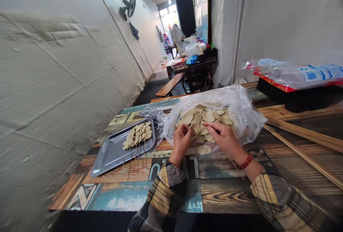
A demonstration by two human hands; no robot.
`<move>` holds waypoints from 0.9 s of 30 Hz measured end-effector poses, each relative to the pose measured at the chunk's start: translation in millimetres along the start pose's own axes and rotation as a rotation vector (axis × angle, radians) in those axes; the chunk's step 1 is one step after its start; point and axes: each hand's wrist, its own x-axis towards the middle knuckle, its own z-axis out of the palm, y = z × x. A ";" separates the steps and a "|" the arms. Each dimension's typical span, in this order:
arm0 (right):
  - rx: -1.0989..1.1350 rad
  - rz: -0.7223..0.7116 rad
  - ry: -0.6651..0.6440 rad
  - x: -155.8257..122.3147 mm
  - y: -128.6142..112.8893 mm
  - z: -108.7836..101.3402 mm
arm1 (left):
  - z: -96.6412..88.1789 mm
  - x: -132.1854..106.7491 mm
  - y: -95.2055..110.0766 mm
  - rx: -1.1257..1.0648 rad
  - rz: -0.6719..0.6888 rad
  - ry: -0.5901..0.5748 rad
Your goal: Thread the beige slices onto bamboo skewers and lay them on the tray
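Note:
A clear plastic bag point(250, 117) lies spread open on the table, full of thin pale beige slices point(214, 115). Over its near side, my left hand point(182, 139) pinches one such slice point(196, 128) between thumb and fingers. Close by on the right, my right hand point(223, 139) is closed round a thin wooden skewer point(235, 166), whose lower end sticks out below the palm. Its upper part is hidden by the fingers. Two loose slices point(204, 149) rest before the bag. To the left, a metal tray point(114, 153) bears several skewers threaded with slices point(138, 135).
A bundle of long wooden sticks point(305, 135) lies at the right. Behind it stands a black container point(308, 96) with plastic packaging on top. A grey crumpled cloth point(154, 114) sits behind the tray. Beyond are a bench point(171, 83), a cluttered table point(193, 67) and a person point(177, 34).

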 end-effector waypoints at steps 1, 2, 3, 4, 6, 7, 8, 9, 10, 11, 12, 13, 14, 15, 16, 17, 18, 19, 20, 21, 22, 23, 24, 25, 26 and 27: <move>0.018 0.016 -0.030 -1.3 -1.9 0.3 | -0.4 -0.3 1.6 -0.112 -0.078 -0.024; 0.036 0.033 -0.065 -3.0 -3.6 0.9 | -1.1 -0.5 3.3 -0.204 -0.136 -0.038; 0.055 0.050 -0.101 -4.8 -5.1 1.8 | -2.3 -0.6 5.1 -0.272 -0.173 -0.039; 0.074 0.066 -0.140 -6.7 -6.3 2.8 | -3.7 -0.6 6.9 -0.321 -0.194 -0.032; 0.106 0.085 -0.203 -10.4 -7.8 5.1 | -7.1 0.2 10.4 -0.392 -0.219 -0.012; 0.111 0.088 -0.222 -12.0 -8.1 6.1 | -8.7 0.8 11.8 -0.423 -0.228 -0.004; 0.108 0.087 -0.232 -13.4 -8.3 6.9 | -10.1 1.4 13.0 -0.452 -0.236 0.000; 0.098 0.081 -0.236 -14.7 -8.3 7.6 | -11.3 1.9 14.0 -0.477 -0.243 0.003; 0.081 0.073 -0.237 -15.7 -8.2 8.2 | -12.1 2.3 14.6 -0.497 -0.249 0.004; 0.061 0.063 -0.236 -16.7 -8.1 8.8 | -12.8 2.5 15.0 -0.513 -0.252 0.008; 0.038 0.052 -0.233 -17.5 -8.0 9.3 | -13.2 2.6 15.1 -0.524 -0.253 0.012; 0.013 0.040 -0.229 -18.4 -7.9 9.8 | -13.6 2.6 15.0 -0.531 -0.252 0.016; -0.012 0.027 -0.226 -19.2 -7.8 10.2 | -14.0 2.7 14.6 -0.535 -0.249 0.021; -0.036 0.015 -0.223 -20.0 -7.8 10.6 | -14.5 2.8 14.2 -0.538 -0.247 0.028; -0.058 0.004 -0.221 -20.8 -7.8 11.0 | -15.1 2.8 13.8 -0.540 -0.244 0.036; -0.077 -0.003 -0.223 -21.5 -7.9 11.3 | -15.7 2.9 13.5 -0.541 -0.241 0.048; -0.091 -0.004 -0.231 -22.2 -8.0 11.5 | -16.4 3.0 13.3 -0.544 -0.237 0.061; -0.101 -0.003 -0.244 -22.8 -8.1 11.8 | -17.0 2.9 13.3 -0.547 -0.233 0.076; -0.107 0.000 -0.259 -23.3 -8.2 12.0 | -17.5 2.8 13.6 -0.549 -0.227 0.089; -0.109 0.001 -0.274 -23.9 -8.2 12.3 | -17.8 2.7 14.1 -0.548 -0.221 0.097; -0.106 0.001 -0.289 -24.3 -8.2 12.7 | -17.9 2.4 14.9 -0.544 -0.216 0.102; -0.100 0.000 -0.302 -24.8 -8.2 13.2 | -17.8 2.2 15.8 -0.536 -0.211 0.106; -0.093 -0.002 -0.314 -25.2 -8.1 13.8 | -17.6 1.9 16.8 -0.525 -0.205 0.107; -0.086 -0.004 -0.326 -25.5 -8.0 14.4 | -17.4 1.7 17.8 -0.512 -0.197 0.108; -0.082 -0.004 -0.338 -25.9 -8.0 15.0 | -17.2 1.5 18.7 -0.499 -0.187 0.109; -0.080 -0.002 -0.348 -26.1 -7.9 15.4 | -17.0 1.3 19.5 -0.486 -0.178 0.111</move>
